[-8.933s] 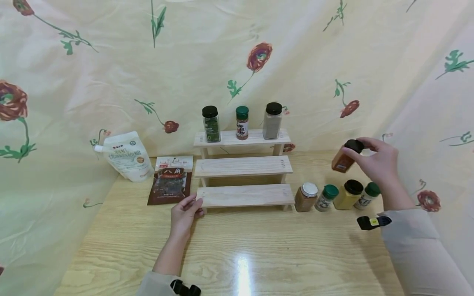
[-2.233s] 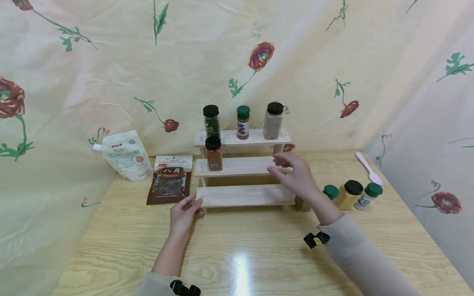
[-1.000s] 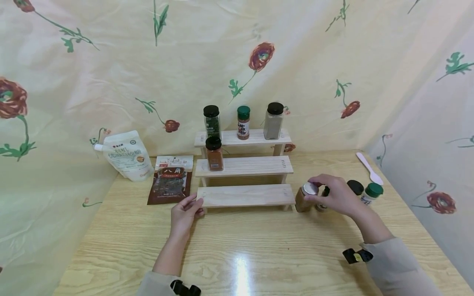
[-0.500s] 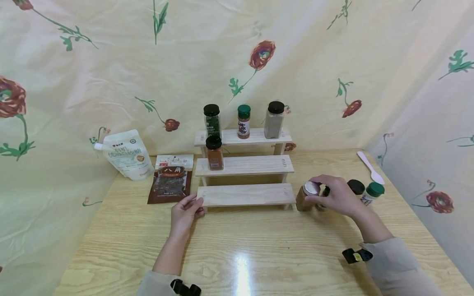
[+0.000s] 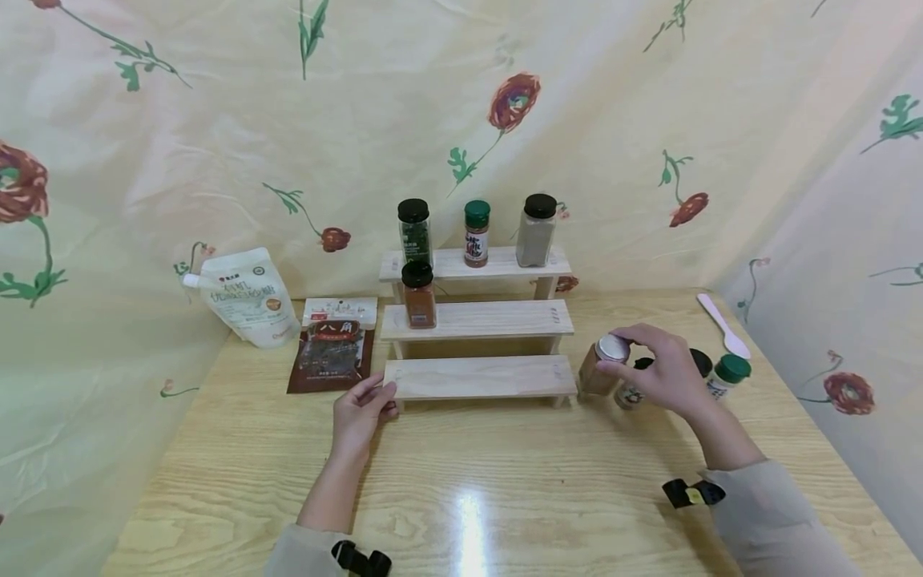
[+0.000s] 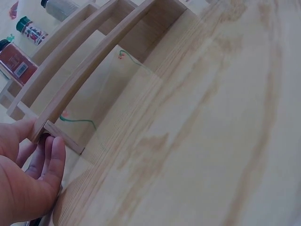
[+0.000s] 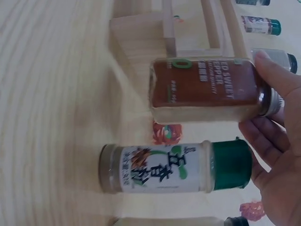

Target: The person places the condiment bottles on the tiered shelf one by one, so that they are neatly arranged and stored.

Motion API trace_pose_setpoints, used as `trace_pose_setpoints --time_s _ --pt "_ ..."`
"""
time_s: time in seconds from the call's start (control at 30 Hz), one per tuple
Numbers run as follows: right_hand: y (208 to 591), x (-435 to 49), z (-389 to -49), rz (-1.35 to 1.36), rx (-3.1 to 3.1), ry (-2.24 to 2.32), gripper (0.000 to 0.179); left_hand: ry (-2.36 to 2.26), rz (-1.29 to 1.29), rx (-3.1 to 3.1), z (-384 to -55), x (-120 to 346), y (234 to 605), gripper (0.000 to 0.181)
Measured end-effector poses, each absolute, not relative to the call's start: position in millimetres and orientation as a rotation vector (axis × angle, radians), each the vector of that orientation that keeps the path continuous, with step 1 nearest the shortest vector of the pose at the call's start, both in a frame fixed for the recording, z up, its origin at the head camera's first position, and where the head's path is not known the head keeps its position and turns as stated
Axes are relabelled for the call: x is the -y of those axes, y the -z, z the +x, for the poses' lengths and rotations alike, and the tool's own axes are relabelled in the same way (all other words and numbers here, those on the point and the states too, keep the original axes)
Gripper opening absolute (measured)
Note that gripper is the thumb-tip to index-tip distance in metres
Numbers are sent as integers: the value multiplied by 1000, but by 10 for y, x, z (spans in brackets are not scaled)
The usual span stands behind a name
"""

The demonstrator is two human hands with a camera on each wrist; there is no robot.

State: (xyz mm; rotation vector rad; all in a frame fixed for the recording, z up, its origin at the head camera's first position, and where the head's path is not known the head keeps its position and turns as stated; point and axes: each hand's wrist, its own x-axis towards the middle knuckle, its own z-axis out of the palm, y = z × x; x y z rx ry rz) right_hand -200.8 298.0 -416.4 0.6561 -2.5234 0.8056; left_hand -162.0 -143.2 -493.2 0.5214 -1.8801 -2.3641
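Observation:
My left hand (image 5: pixel 356 417) pinches the left front end of the lowest board of a three-step wooden spice rack (image 5: pixel 479 377); the left wrist view shows thumb on top and fingers curled beneath. With thumb and fingers round its silver cap, my right hand (image 5: pixel 667 373) holds a spice jar (image 5: pixel 594 375) of red-brown powder, labelled sweet pepper (image 7: pixel 207 89). The jar is raised off the table, slightly tilted, just right of the rack. Beside it stands a green-capped five-spice bottle (image 7: pixel 160 167), partly covered by the hand in the head view.
On the top step stand a green herb jar (image 5: pixel 415 234), a green-capped bottle (image 5: pixel 477 236) and a grey-powder jar (image 5: pixel 536 236). A red-brown jar (image 5: pixel 420 298) is on the middle step's left. Two pouches (image 5: pixel 333 344) lie left, a white spoon (image 5: pixel 723 324) right, near another green-capped bottle (image 5: pixel 731 370).
The red-brown jar went from the right hand onto the middle step. The right hand then returned right, took the silver-capped jar and lifted it a little. The left hand stayed put.

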Motion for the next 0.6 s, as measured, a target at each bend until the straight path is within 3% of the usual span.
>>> trace_pose_setpoints --time_s 0.6 --pt "3830 -2765 -2088 585 2384 -930 47 2358 535 1890 -1613 1425 4920 43"
